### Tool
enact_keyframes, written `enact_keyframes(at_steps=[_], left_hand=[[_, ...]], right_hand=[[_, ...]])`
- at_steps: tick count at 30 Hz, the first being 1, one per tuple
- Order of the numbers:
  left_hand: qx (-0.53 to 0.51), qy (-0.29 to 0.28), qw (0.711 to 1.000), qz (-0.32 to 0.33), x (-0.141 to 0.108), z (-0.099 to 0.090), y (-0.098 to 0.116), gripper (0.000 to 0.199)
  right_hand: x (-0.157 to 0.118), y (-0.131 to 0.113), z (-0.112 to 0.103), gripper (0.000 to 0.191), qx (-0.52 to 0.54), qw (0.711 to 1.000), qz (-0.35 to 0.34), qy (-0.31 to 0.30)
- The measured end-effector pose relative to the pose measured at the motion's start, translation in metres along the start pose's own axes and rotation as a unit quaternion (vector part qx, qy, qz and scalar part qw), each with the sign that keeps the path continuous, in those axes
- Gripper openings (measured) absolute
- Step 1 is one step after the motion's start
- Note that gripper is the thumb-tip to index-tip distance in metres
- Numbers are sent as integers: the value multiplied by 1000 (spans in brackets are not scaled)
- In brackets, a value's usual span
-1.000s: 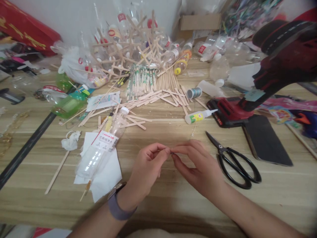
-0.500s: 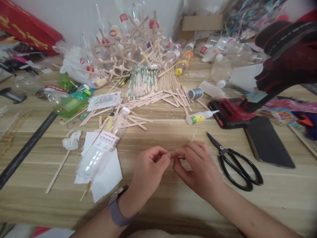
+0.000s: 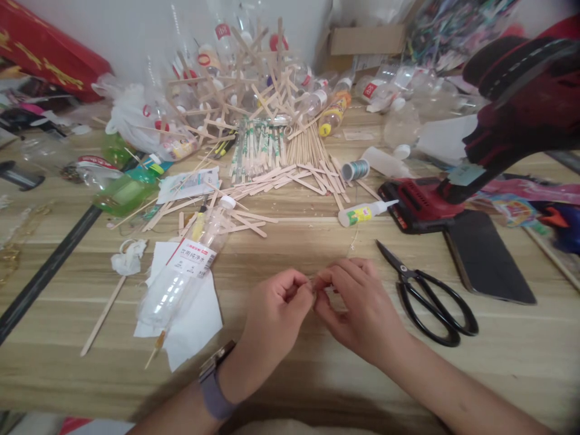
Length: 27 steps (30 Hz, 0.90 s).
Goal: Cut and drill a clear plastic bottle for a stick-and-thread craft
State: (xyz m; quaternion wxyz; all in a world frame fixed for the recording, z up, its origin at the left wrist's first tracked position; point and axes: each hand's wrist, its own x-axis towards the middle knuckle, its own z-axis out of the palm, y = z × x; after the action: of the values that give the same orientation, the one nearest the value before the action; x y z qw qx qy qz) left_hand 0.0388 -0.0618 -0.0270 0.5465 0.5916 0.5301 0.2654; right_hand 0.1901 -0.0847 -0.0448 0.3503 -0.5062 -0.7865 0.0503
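Observation:
My left hand [image 3: 281,308] and my right hand [image 3: 357,308] meet low over the table, fingertips almost touching. Both are closed in a pinch; whatever lies between the fingers is too small to make out. A thin pale thread [image 3: 354,237] runs up from behind my right hand toward the glue bottle [image 3: 361,214]. To the right of my right hand lie black-handled scissors [image 3: 409,275], blades slightly apart. Left of my left hand, a clear plastic bottle [image 3: 174,296] rests on white paper [image 3: 194,338]. Beyond the glue bottle is a thread spool [image 3: 355,170].
Wooden sticks [image 3: 272,181] and plastic bottles crowd the back of the table. A red cordless power tool [image 3: 428,205] stands at right beside a dark phone [image 3: 492,257]. Farther left are a stick [image 3: 104,314] with crumpled tissue [image 3: 129,257] and a green bottle [image 3: 127,193].
My fingertips have drawn slightly apart, though both hands stay pinched. The whole view has shifted a little; the objects on the table keep their places.

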Motion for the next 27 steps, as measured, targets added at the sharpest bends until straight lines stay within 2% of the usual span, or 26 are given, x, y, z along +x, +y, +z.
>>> enact_keyframes(at_steps=[13, 27], left_hand=[[28, -33, 999, 17, -2, 2, -3, 22], [32, -40, 997, 49, -4, 2, -2, 23]], right_hand=[[-1, -2, 1, 15, 9, 1000, 16, -16], [-4, 0, 2, 16, -6, 999, -41, -15]])
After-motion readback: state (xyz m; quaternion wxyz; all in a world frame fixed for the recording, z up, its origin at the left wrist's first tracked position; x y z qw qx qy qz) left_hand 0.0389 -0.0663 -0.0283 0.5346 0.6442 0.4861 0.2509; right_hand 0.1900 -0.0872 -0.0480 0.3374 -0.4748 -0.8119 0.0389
